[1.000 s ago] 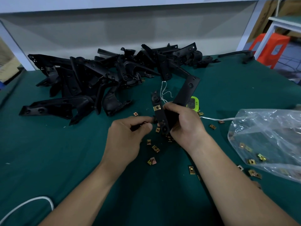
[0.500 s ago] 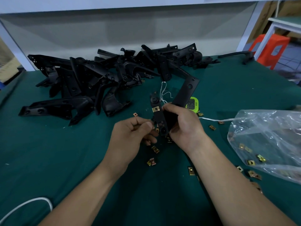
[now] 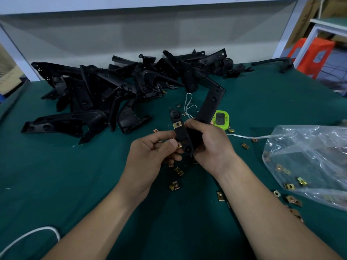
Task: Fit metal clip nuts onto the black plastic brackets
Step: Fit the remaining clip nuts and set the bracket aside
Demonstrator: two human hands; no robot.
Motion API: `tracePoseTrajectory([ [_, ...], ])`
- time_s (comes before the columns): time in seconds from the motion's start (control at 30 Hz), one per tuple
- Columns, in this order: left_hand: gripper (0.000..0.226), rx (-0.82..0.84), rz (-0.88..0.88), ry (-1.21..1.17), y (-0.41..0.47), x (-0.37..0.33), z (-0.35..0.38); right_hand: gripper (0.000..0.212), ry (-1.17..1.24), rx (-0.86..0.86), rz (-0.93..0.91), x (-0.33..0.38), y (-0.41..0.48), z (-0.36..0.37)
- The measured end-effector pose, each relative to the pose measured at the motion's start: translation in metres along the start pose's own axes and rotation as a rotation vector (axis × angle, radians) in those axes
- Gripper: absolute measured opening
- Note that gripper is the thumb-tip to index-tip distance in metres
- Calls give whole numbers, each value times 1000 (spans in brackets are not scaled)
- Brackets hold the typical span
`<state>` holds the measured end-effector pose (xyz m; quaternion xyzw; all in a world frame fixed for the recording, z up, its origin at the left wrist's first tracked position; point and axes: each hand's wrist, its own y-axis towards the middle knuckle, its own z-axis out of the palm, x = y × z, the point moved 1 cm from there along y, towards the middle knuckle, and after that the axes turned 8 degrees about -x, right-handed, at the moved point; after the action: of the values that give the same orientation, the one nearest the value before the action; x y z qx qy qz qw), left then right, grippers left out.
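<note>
Surface: dark green mat on a workbench, with a grey panel behind.
Bracket: an L-shaped black plastic bracket is held above the middle of the mat, the right hand wrapped round its middle.
Done: one clip nut sits on the bracket's upper tab.
In hand: the left hand pinches a second clip nut at the lower slot. It looks not yet seated.
Left: the pile of brackets behind appears mostly unfitted.
Supply: loose clip nuts lie on the mat, with more in the plastic bag.

A lime-green timer sits on my green counter, a clear plastic bag to its right, a white cable at near left.
</note>
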<state>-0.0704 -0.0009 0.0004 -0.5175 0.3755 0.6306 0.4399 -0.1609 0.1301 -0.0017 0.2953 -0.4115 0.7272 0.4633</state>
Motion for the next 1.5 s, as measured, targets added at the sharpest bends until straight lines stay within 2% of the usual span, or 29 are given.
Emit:
tracePoseTrajectory([
  [0.13, 22, -11, 34, -3, 0, -2, 1, 8, -9, -2, 6, 0, -3, 3],
  [0.23, 23, -10, 81, 25, -1, -2, 2, 10, -1, -14, -16, -1, -4, 5],
  [0.57, 54, -38, 278, 238, -2, 1, 0, 17, -96, -16, -161, -9, -12, 15],
  [0.7, 40, -17, 238, 236, -2, 3, 3, 23, -84, -33, -145, -12, -12, 15],
  [0.8, 29, 53, 149, 57, -2, -2, 4, 15, -16, 31, -17, -9, -14, 16],
  [0.97, 35, 177, 18, -80, 1, -3, -2, 31, 41, 17, 62, -10, -12, 16],
  [1.1, 41, 207, 40, -81, 3, -3, -3, 43, 28, 42, 39, -13, -16, 21],
  [1.23, 43, 209, 100, -16, 3, -7, -2, 34, 19, 16, -1, -12, -20, 22],
  [1.37, 31, 189, 158, 82, -1, -12, 1, 27, -23, -9, -12, -7, -22, 22],
  [1.5, 20, 172, 234, 192, -7, -28, 10, 34, -25, -69, -18, 4, -31, 29],
])
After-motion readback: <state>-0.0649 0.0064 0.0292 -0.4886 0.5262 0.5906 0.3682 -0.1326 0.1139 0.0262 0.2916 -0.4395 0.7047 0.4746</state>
